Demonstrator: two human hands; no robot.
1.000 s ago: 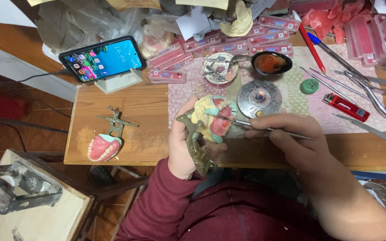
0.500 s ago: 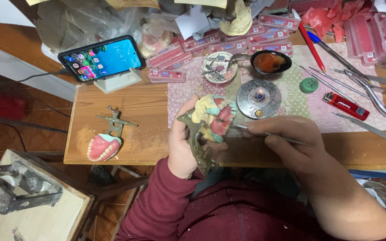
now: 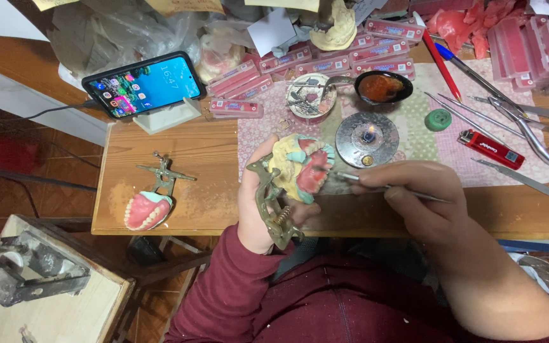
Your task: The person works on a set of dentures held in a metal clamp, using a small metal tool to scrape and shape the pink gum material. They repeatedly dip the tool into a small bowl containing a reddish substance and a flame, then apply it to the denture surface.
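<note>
Head view showed the left hand wrapped around a brass articulator that carried a denture model, held just above the near edge of the surface. That grip was clamped on the frame, thumb up beside the plaster. The right hand pinched a thin metal tool, fingers closed on its shaft, tip touching the pink gum wax beside the teeth.

Just beyond the model sat a small burner with a lit flame. I judged this the chief hazard: the right wrist worked near it, and a careless reach could singe a sleeve or soften the wax. A tool pressed too hard might have gouged the wax or shifted a tooth. The model hung partly over the edge, so a loosened grip could have dropped it to the floor.

Farther left lay a second denture on its own frame, and a phone on a stand at the far left. A red lighter and pliers lay to the right, well apart from the hands.
</note>
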